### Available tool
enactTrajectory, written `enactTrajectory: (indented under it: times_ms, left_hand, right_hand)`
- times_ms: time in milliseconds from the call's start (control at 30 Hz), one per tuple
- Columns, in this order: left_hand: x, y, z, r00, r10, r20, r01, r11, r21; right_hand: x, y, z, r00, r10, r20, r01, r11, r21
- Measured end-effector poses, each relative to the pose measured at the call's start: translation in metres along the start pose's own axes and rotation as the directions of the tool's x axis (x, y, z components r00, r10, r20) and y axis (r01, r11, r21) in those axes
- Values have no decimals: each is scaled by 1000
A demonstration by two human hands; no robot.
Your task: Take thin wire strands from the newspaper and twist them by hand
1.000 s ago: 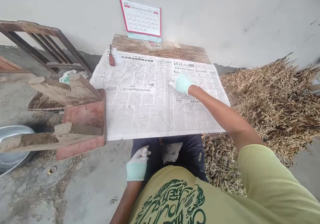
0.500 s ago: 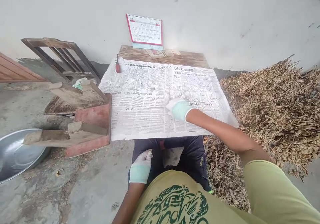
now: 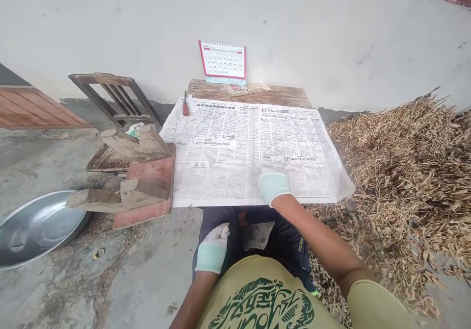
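Note:
My right hand (image 3: 273, 185), in a white and mint-green work glove, is over the lower middle of a spread newspaper (image 3: 206, 187). Its fingers look curled closed, and whatever they may hold is hidden. Thin, dark, looping lines run across the upper half of the sheet; I cannot tell whether they are drawn or lie loose. My left hand (image 3: 212, 248), gloved alike, rests on my left thigh below the table edge, closed, with nothing visible in it. A red-handled screwdriver (image 3: 185, 107) lies at the paper's upper left corner, beside a small white strip (image 3: 192, 104).
A desk calendar (image 3: 222, 63) stands at the back of the wooden table (image 3: 287, 95), against the wall. On the left are an overturned red stool (image 3: 150, 172), a wooden chair (image 3: 110, 81) and a metal basin (image 3: 44, 221). Dry stalks (image 3: 412, 167) are heaped on the right.
My right hand has moved down the newspaper, nearer to its front edge. My left hand stays on my thigh. The whole view has shifted slightly.

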State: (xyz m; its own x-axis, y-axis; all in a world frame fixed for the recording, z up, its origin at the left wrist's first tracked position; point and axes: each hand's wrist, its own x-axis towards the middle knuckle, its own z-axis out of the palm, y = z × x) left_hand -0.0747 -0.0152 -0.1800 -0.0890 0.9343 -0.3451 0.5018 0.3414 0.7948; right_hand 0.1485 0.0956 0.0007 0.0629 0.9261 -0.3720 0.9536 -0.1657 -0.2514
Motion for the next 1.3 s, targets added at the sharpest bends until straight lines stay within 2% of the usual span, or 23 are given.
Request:
enactTrajectory:
  times_ms: [167, 233, 300, 433, 533, 600, 700, 800, 933, 1067, 1200, 1300]
  left_hand:
    - [-14, 15, -5, 993, -106, 53, 111, 989, -95]
    - [-25, 28, -9, 993, -93, 79, 105, 982, -157]
    - [-36, 49, -16, 997, -36, 72, 50, 980, -193]
    - [-50, 105, -32, 998, 47, 42, -31, 950, -310]
    - [-48, 141, -37, 994, 109, 21, -90, 904, -418]
    - [-43, 157, -38, 990, 135, 32, -105, 881, -461]
    - [-33, 169, -36, 995, 99, 31, -73, 882, -466]
    - [-21, 173, -33, 1000, -2, -9, -2, 890, -457]
    - [-8, 170, -29, 992, -62, -107, 18, 929, -369]
    - [-8, 163, -26, 998, -22, -59, 8, 972, -236]
    - [-13, 160, -23, 998, 64, -7, -61, 898, -435]
    - [-16, 163, -24, 997, 48, 63, 4, 761, -649]
  right_hand:
    - [-10, 3, 0, 999, 43, -32, -42, 999, 34]
    - [-12, 6, -1, 997, 56, -60, -53, 997, 51]
    - [-15, 9, -1, 994, 67, -90, -61, 996, 68]
    - [-29, 9, 2, 982, 73, -174, -46, 987, 152]
    - [-41, 1, 6, 973, 63, -220, -20, 982, 190]
    - [-47, -4, 9, 971, 45, -234, 5, 978, 210]
    - [-54, -8, 16, 971, 17, -240, 50, 961, 272]
    - [-60, -8, 23, 967, 28, -254, 76, 917, 391]
    - [-63, -7, 29, 976, 51, -209, 97, 762, 640]
    - [-62, -6, 33, 995, -19, -95, 92, 502, 860]
    - [-62, -1, 33, 993, -106, -60, 89, 294, 952]
    - [-61, 4, 36, 988, -141, -60, 82, 157, 984]
